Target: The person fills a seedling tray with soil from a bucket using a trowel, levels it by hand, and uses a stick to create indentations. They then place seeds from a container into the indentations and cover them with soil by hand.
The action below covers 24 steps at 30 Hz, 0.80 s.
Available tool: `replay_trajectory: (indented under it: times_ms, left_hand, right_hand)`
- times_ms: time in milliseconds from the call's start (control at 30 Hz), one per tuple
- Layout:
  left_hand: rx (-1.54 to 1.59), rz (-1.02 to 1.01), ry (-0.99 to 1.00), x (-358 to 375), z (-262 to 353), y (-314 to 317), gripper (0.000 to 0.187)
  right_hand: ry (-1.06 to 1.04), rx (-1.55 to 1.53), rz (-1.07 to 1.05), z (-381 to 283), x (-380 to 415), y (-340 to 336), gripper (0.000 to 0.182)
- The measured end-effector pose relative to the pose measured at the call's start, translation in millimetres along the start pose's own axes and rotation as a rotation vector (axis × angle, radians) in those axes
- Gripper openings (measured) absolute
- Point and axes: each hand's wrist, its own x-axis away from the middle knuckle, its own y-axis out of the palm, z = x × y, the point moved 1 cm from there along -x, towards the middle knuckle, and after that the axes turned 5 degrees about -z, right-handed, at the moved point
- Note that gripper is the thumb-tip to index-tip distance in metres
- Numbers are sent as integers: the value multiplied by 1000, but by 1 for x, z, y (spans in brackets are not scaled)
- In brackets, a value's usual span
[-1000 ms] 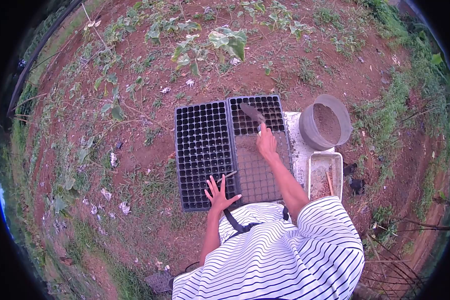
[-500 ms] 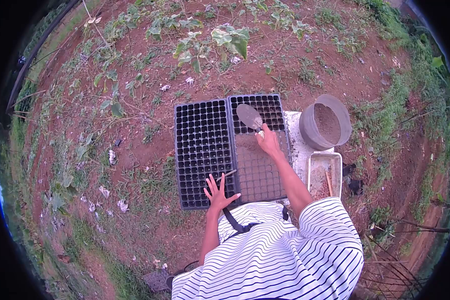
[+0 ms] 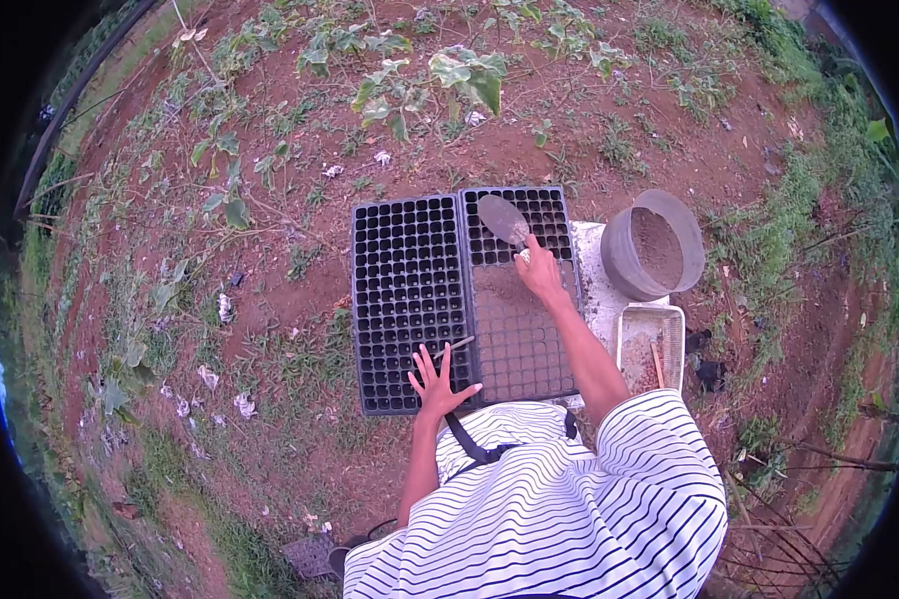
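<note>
My right hand (image 3: pixel 540 270) grips a trowel (image 3: pixel 502 219) by its handle, with the blade over the far part of the right seedling tray (image 3: pixel 571 232). Soil (image 3: pixel 517 339) fills that tray's near and middle cells, while the far cells look dark and mostly unfilled. My left hand (image 3: pixel 438 385) lies with fingers spread on the near end of the left seedling tray (image 3: pixel 407 290), whose black cells hold no visible soil. A thin stick (image 3: pixel 459 343) lies across the trays just beyond its fingers.
Right of the trays stands a grey bucket (image 3: pixel 619 255) with soil inside. Nearer me is a white plastic basket (image 3: pixel 680 349) containing a brown stick (image 3: pixel 657 365). Both are beside a pale, soil-specked surface (image 3: pixel 591 262). Leafy plants (image 3: pixel 469 72) grow beyond the trays.
The trowel and my right hand have shifted very slightly relative to the right tray. My left hand stays spread on the left tray. The whole view has moved a little.
</note>
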Motion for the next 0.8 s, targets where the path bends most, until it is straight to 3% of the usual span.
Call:
replay_trajectory:
  times_ms: [67,233,333,567,667,733,800]
  left_hand:
    - [-1,8,2,-1,1,-1,125]
    - [11,7,-4,-1,0,0,126]
    - [1,14,2,-1,0,0,127]
    - [18,-10,-7,-1,1,0,127]
    - [22,-6,-6,0,1,-1,127]
    - [34,-5,-6,0,1,-1,127]
    - [26,-10,-7,0,1,-2,127]
  right_hand:
    - [21,-45,85,8,-10,1,35]
    - [-15,34,-11,14,-15,-6,38]
    - [123,-12,94,18,-29,-1,40]
    - [90,-24,-34,10,-7,-8,38]
    - [137,30,227,25,-8,-17,38]
    - [289,39,363,40,-14,-31,39]
    - [332,71,393,54,-24,-47,40]
